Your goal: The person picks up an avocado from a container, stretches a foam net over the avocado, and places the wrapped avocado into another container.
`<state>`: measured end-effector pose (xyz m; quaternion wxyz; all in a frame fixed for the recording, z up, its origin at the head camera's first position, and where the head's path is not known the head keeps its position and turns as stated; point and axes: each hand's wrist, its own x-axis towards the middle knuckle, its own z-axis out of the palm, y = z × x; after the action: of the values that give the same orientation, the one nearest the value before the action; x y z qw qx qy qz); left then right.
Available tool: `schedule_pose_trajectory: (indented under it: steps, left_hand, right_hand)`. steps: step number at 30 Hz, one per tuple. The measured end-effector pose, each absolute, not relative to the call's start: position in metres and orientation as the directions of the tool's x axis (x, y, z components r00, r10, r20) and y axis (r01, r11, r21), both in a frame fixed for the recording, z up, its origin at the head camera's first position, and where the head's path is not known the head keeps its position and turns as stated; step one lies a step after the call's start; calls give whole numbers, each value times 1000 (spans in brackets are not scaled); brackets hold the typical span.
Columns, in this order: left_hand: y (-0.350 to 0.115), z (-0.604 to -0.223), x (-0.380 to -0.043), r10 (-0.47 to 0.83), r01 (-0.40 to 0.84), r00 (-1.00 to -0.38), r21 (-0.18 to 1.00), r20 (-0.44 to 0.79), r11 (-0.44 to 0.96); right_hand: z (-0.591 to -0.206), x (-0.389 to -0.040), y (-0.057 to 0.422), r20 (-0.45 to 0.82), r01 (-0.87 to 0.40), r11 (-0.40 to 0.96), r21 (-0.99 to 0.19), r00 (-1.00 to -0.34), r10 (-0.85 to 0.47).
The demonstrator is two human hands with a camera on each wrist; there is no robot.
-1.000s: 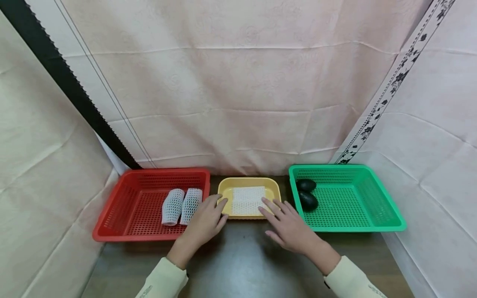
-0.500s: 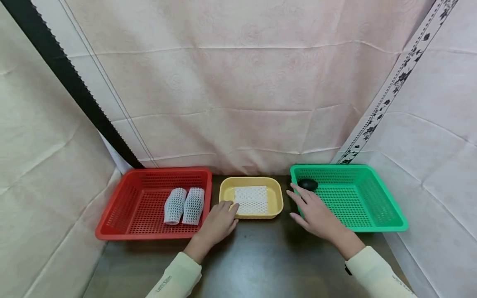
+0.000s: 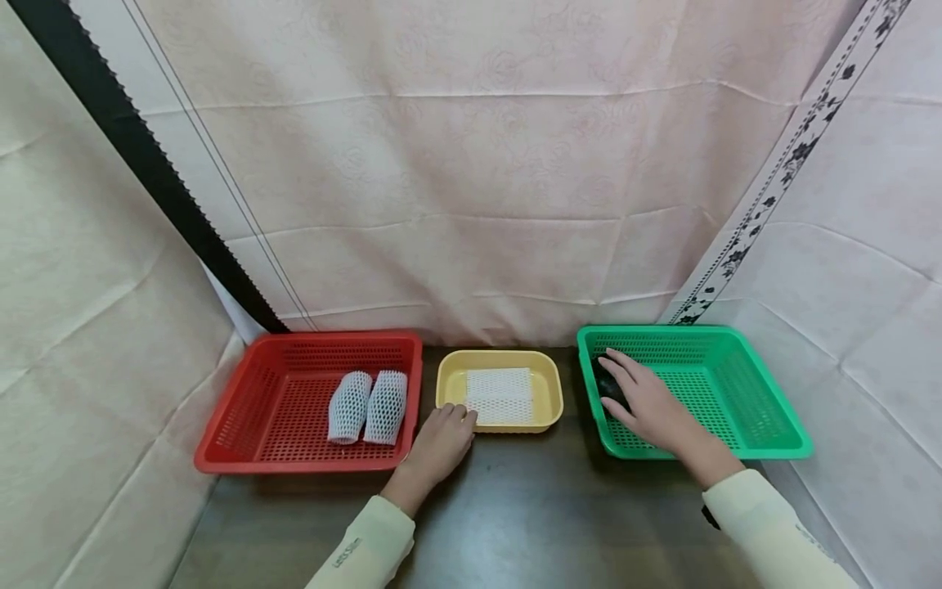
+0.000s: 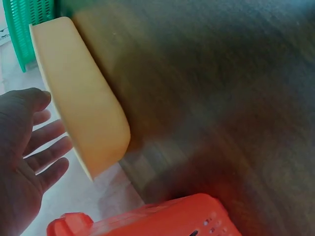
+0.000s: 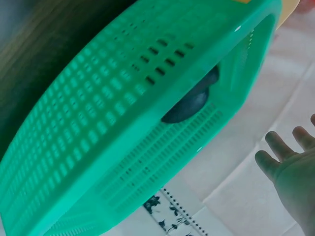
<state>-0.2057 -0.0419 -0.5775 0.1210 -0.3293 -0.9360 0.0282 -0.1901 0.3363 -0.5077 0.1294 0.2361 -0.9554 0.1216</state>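
Note:
My left hand (image 3: pixel 440 446) is at the front left corner of a yellow tray (image 3: pixel 546 401), fingertips right at its rim. In the left wrist view, the fingers of that hand (image 4: pixel 19 157) are loosely bent beside the tray wall (image 4: pixel 88 98). A flat white foam net (image 3: pixel 500 397) lies in the tray. My right hand (image 3: pixel 655 417) reaches over the left side of a green basket (image 3: pixel 736 451), fingers spread above dark, oval, avocado-like fruits (image 3: pixel 609 391), which it partly hides. The right wrist view shows two dark fruits (image 5: pixel 189 105) inside the basket.
A red basket (image 3: pixel 275 409) stands at the left, holding two upright white foam net sleeves (image 3: pixel 349 407). The dark tabletop (image 3: pixel 545 507) extends in front of the containers. Pale cloth (image 3: pixel 515 204) hangs behind and at both sides.
My right hand has moved right, from the yellow tray to over the fruits in the green basket. The left hand has shifted slightly from the tray's left side to its front corner.

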Motion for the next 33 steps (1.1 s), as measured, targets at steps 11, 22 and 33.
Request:
schedule_pose_trajectory:
  steps: [11,22,33]
  left_hand:
    - [-41,-582,-211,626,617,-762,-108,168,780]
    - [-38,-585,-217,617,616,-769,-64,168,785]
    - [-37,-585,-219,601,605,-786,-19,143,796]
  right_hand:
    - [-515,-206,354,139,-367,903,-223,-929,-343]
    - [-520,-228,365,6,-237,905,-353,-968,-251]
    - [-526,-242,365,-160,-117,908,-402,-967,-196]
